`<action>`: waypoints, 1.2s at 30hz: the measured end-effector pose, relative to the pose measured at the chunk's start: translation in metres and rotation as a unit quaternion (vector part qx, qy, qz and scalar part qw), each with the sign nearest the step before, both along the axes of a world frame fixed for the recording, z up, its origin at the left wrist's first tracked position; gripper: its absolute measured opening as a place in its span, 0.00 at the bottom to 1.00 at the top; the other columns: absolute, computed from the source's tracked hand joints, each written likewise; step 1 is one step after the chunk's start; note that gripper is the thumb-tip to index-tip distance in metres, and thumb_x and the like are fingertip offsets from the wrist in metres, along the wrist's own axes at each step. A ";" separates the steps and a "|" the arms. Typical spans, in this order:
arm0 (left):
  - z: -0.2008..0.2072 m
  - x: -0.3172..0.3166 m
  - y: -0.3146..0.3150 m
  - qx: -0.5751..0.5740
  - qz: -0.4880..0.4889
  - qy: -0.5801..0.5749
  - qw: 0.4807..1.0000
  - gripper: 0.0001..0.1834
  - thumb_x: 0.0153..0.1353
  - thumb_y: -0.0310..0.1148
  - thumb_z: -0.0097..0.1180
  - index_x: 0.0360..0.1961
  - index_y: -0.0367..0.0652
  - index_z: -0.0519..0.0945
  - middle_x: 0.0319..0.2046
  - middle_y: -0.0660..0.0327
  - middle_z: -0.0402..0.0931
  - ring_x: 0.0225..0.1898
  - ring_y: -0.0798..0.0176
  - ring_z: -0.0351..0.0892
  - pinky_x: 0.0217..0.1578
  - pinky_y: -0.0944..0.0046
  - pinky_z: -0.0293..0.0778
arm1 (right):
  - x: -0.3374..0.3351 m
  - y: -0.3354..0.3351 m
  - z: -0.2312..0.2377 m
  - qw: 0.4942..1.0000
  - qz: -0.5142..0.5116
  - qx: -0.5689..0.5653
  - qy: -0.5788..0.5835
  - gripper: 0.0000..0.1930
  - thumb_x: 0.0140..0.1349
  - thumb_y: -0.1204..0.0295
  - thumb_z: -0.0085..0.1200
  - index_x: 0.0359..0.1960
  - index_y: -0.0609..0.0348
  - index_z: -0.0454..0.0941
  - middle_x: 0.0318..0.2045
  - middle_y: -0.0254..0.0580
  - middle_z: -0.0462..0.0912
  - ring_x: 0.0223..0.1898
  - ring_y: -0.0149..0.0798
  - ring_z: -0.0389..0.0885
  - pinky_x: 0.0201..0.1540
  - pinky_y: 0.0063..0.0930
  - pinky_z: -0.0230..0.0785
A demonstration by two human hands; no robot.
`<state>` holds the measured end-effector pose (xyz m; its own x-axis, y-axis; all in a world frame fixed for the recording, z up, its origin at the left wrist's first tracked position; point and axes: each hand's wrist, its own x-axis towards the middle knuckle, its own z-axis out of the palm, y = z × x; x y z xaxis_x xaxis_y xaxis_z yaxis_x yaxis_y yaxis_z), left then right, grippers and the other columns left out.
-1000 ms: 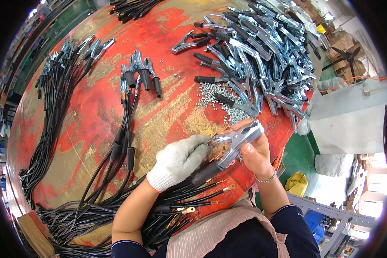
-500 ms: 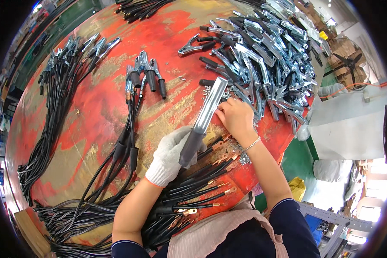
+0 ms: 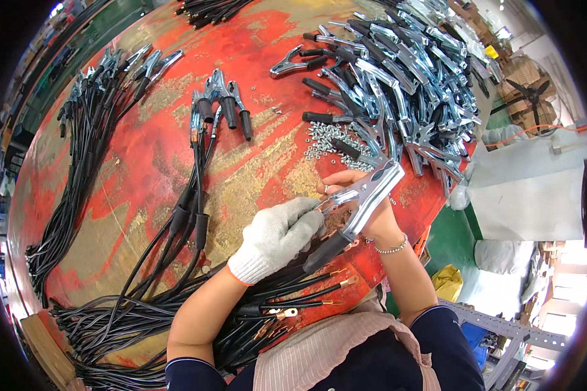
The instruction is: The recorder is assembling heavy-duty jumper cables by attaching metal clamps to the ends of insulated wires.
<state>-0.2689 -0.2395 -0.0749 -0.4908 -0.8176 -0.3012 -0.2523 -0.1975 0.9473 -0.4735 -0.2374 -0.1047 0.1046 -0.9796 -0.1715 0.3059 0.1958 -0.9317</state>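
A silver metal spring clamp (image 3: 372, 203) with a dark handle sleeve sits slantwise between my hands, jaws toward the upper right. My left hand (image 3: 277, 236), in a white knit glove, is closed on its inner end, where a bit of copper shows. My bare right hand (image 3: 375, 218) is partly hidden behind the clamp. Its thumb and finger pinch a small shiny piece that looks like a nut (image 3: 326, 189), close to the copper end. Loose nuts (image 3: 332, 144) are heaped on the table just beyond my hands.
A big pile of clamps (image 3: 411, 85) covers the far right of the red, worn table (image 3: 156, 150). Black cables with clamps attached (image 3: 88, 150) lie at left, and a smaller bunch (image 3: 199, 169) lies mid-table. Cables with copper lugs (image 3: 306, 293) lie near my body.
My right hand has come back from the nuts to the clamp. The clamp has turned, so its jaws now point right and its sleeved handle lies nearer me.
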 end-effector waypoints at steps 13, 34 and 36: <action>-0.003 0.001 0.001 0.024 -0.021 0.025 0.999 0.17 0.66 0.37 0.53 0.51 0.39 0.77 0.25 0.63 0.78 0.26 0.74 0.76 0.27 0.70 0.73 | -0.007 0.009 -0.003 0.996 0.073 0.008 -0.053 0.13 0.62 0.65 0.59 0.35 0.66 0.78 0.34 0.37 0.77 0.35 0.27 0.73 0.36 0.22 0.65; -0.023 0.004 -0.019 0.159 0.174 0.215 0.948 0.25 0.67 0.44 0.49 0.59 0.40 0.68 0.25 0.59 0.78 0.16 0.71 0.74 0.14 0.72 0.64 | -0.037 -0.053 -0.045 0.626 -0.051 -0.356 0.692 0.05 0.52 0.67 0.64 0.28 0.51 0.83 0.25 0.34 0.76 0.31 0.40 0.76 0.33 0.34 0.68; -0.019 0.002 -0.018 0.175 0.154 0.216 0.948 0.24 0.68 0.43 0.49 0.58 0.40 0.68 0.25 0.59 0.78 0.17 0.71 0.74 0.14 0.73 0.65 | -0.037 -0.052 -0.046 0.623 -0.050 -0.352 0.697 0.05 0.52 0.66 0.64 0.27 0.49 0.83 0.25 0.33 0.76 0.31 0.39 0.76 0.34 0.33 0.68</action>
<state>-0.2674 -0.2576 -0.0943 -0.3836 -0.8294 -0.4061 0.2644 -0.5200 0.8122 -0.5106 -0.2895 -0.1507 0.2673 -0.8533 0.4477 -0.9180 -0.3667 -0.1508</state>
